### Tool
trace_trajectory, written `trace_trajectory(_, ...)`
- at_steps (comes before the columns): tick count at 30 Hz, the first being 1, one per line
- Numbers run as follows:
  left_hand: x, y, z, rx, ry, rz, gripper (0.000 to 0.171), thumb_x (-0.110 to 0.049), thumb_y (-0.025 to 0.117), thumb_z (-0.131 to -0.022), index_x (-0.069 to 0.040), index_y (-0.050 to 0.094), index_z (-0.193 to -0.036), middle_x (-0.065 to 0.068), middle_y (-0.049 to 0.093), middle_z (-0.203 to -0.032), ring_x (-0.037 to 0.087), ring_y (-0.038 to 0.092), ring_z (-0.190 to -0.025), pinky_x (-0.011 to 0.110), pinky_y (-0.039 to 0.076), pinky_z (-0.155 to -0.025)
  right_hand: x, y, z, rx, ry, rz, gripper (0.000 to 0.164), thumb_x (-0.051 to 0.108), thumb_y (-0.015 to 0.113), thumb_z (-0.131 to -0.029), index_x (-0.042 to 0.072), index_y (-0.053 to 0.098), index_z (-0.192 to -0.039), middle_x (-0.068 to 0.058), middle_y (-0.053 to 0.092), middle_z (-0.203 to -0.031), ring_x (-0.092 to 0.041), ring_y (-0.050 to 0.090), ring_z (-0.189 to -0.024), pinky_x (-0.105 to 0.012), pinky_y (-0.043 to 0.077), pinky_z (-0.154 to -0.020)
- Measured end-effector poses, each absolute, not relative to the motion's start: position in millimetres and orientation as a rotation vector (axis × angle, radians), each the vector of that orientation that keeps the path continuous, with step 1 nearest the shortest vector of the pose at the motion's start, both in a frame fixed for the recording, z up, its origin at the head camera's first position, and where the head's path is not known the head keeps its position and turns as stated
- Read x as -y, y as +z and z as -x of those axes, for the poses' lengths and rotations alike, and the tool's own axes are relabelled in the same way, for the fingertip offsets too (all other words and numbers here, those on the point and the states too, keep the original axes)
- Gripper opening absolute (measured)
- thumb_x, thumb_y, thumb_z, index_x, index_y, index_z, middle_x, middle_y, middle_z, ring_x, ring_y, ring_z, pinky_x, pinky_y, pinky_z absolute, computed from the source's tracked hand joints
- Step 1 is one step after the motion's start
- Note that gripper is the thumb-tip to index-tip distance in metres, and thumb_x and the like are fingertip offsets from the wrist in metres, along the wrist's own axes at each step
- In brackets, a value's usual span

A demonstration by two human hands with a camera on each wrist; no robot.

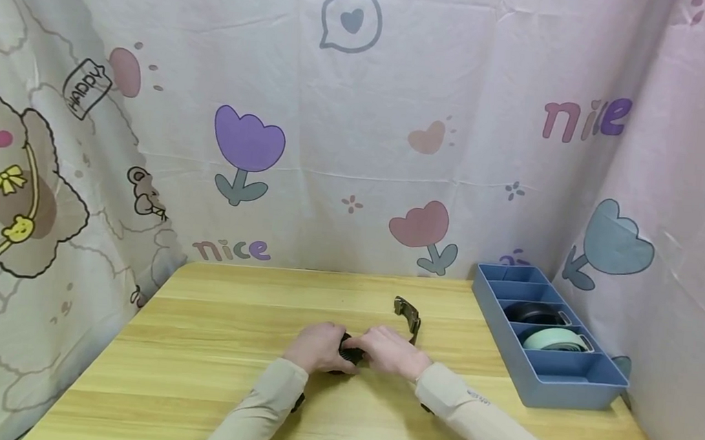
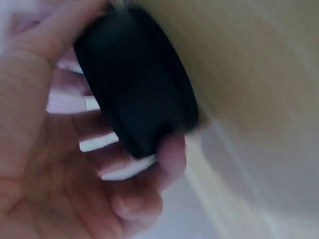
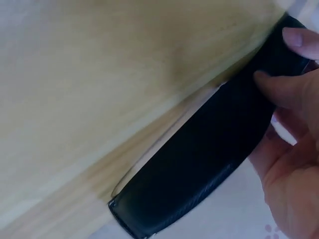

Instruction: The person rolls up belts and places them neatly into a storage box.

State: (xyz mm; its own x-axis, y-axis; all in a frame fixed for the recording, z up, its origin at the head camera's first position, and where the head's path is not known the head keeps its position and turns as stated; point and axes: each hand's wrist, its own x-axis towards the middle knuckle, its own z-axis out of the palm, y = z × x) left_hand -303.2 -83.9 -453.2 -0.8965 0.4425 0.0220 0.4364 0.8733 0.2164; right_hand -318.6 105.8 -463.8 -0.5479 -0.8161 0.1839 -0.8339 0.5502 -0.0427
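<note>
A black belt is wound into a roll (image 1: pixel 350 351) between my two hands above the wooden table. My left hand (image 1: pixel 319 347) holds the roll from the left side. In the left wrist view its fingers curl round the dark coil (image 2: pixel 139 74). My right hand (image 1: pixel 390 351) grips the belt from the right, and in the right wrist view thumb and fingers pinch the flat black strap (image 3: pixel 194 149). Beyond the right hand, the belt's loose end with its metal buckle (image 1: pixel 409 313) stretches over the table, curving away from me.
A blue-grey divided box (image 1: pixel 575 396) stands at the table's right edge. One compartment has a rolled black belt (image 1: pixel 534 312), and another has a rolled mint-green belt (image 1: pixel 554 339). Behind the wooden table (image 1: pixel 206 346) hangs a printed curtain (image 1: pixel 349 109), with more cloth at both sides.
</note>
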Motion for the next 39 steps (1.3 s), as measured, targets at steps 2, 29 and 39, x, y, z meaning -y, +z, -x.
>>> trace_trajectory(2,84,-454,306,-3.022,0.327,-0.742,0.051,-0.053,0.083,-0.066,-0.015,0.062,-0.094,-0.002,0.062,-0.085,0.013,0.054,-0.072,0.032,0.047,-0.067,-108,-463,319,2.641,0.2,-1.439,0.048,0.001,0.07,-0.084,0.025,0.065,-0.126,0.006,0.074,-0.101,0.0,0.06,-0.07,-0.017,0.051,-0.07)
trace_trajectory(29,74,-458,302,-3.027,0.309,-0.723,0.065,-0.058,0.081,-0.068,-0.009,0.062,-0.107,0.006,0.063,-0.095,0.017,0.058,-0.078,0.035,0.052,-0.073,-115,-460,320,2.656,0.298,-1.517,0.031,0.017,0.071,-0.089,0.019,0.068,-0.12,0.006,0.074,-0.102,-0.003,0.067,-0.081,-0.014,0.051,-0.077)
trace_trajectory(39,88,-453,317,-2.78,0.48,-1.02,0.064,-0.025,0.089,-0.063,-0.021,0.062,-0.122,-0.001,0.063,-0.119,0.011,0.056,-0.101,0.03,0.047,-0.091,-127,-456,326,2.71,0.25,-1.503,0.05,0.019,0.076,-0.085,0.023,0.061,-0.133,0.005,0.07,-0.118,-0.008,0.067,-0.102,-0.024,0.052,-0.088)
